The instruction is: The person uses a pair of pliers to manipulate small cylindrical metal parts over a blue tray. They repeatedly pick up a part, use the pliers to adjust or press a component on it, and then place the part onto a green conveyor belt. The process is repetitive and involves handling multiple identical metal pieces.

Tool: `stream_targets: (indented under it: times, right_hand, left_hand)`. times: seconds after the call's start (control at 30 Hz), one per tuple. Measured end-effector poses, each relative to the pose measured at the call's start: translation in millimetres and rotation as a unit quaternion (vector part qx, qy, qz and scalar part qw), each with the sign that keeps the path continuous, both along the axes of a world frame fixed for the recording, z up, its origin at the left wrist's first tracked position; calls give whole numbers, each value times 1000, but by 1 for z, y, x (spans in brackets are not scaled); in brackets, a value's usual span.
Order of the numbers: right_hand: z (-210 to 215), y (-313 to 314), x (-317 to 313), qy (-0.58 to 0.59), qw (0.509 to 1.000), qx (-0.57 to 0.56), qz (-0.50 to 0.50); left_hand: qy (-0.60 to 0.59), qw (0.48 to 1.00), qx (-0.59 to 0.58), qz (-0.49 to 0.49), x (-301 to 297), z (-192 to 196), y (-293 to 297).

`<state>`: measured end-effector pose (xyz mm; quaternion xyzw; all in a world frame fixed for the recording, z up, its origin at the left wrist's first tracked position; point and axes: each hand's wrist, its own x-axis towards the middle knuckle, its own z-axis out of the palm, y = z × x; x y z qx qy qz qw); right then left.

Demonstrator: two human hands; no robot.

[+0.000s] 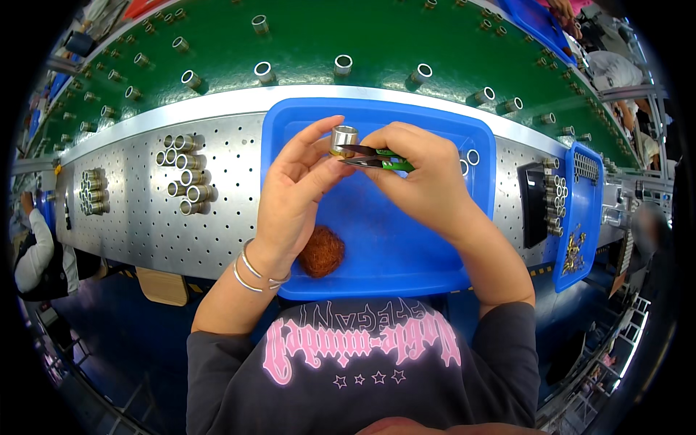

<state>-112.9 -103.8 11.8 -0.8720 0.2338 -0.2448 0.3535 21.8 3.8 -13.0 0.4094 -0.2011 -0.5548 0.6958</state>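
My left hand (286, 192) pinches a short, shiny metal sleeve (345, 135) upright between thumb and fingers, above a blue plastic tray (384, 287). Closed around a pair of small snips (396, 162) with green handles and dark pointed blades is my right hand (428, 170). The blades reach across to the lower edge of the sleeve; whether they touch it I cannot tell. A reddish-brown ball of scouring wool (322, 253) lies in the tray below my left wrist. Partly behind my right hand, two more metal sleeves (473, 156) rest at the tray's right side.
A perforated metal bench (235, 156) carries clusters of sleeves (190, 176) on the left. Beyond it, a green belt (304, 40) holds many spaced sleeves. To the right stand a black box (533, 205) and another blue tray (583, 185) with small brass-coloured parts. Other people work at the edges.
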Motion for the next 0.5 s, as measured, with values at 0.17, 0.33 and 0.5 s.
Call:
stream_targets:
  times: [0.17, 0.33, 0.5]
  right_hand:
    - [-1, -1, 0, -29, 1000, -11, 1]
    - [-3, -3, 1, -87, 996, -9, -8]
    - [-3, -1, 4, -89, 996, 1, 4]
  left_hand:
    - [-37, 999, 8, -14, 1, -3, -1]
    - [54, 998, 22, -33, 5, 0, -3]
    - [11, 1000, 14, -24, 3, -3, -1]
